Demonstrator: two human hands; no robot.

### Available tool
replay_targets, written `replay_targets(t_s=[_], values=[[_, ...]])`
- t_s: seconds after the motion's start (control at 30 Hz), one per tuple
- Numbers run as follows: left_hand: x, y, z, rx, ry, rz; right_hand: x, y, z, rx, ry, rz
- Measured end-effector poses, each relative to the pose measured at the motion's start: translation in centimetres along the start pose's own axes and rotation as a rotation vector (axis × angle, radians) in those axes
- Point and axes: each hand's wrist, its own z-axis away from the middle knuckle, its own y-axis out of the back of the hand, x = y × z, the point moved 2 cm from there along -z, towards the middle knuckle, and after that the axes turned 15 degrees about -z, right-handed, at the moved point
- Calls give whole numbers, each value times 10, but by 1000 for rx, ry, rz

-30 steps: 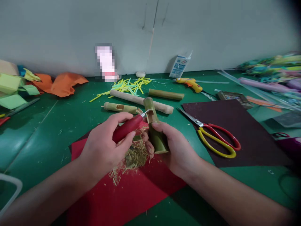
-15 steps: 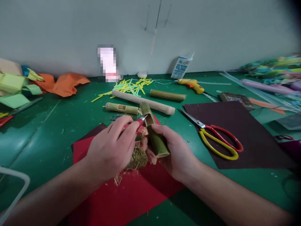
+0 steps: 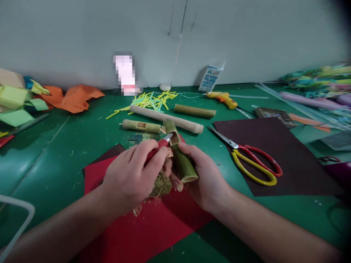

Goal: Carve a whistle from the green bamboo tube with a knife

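My left hand (image 3: 134, 173) is closed around the red handle of a small utility knife (image 3: 163, 141). The metal blade touches the edge of a notch cut in a green bamboo tube (image 3: 184, 162). Wrapped around that tube's lower part is my right hand (image 3: 204, 173), its thumb lying along the side. The tube tilts, its open end toward me. Beneath the hands, a heap of bamboo shavings (image 3: 161, 185) lies on a red sheet (image 3: 153, 230). Just beyond are a second notched bamboo piece (image 3: 150, 126) and a pale wooden stick (image 3: 167, 117).
Red-and-yellow scissors (image 3: 246, 157) lie on a dark sheet (image 3: 298, 164) to the right. Farther back are a bamboo length (image 3: 194, 110), a yellow glue gun (image 3: 223, 99), a small carton (image 3: 211, 77) and cut yellow straws (image 3: 164, 98). Orange paper (image 3: 75, 98) sits at the left.
My left hand has shifted slightly down and rotated with the knife, showing more of its blade at the notch. The right hand and bamboo tube stay almost in place.
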Motion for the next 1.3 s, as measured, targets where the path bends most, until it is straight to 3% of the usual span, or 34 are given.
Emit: replay_targets(t_s=[0.23,0.4,0.63,0.9,1.07,1.3], values=[[-1,-4,1,-41,43,-3,2,-1,2,4,-13,-7],[-11,-3,-3,-118,203,243,2,4,0,-35,-45,4],[-20,-3,-10,-135,363,506,1,12,-4,-86,-79,-6],[-28,-12,-8,-277,756,785,0,12,-5,-62,-78,31],[-31,-28,0,-315,1043,1201,-1,11,-2,-63,-50,32],[-29,-34,-1,-326,1183,1488,-2,11,-3,-94,-52,58]])
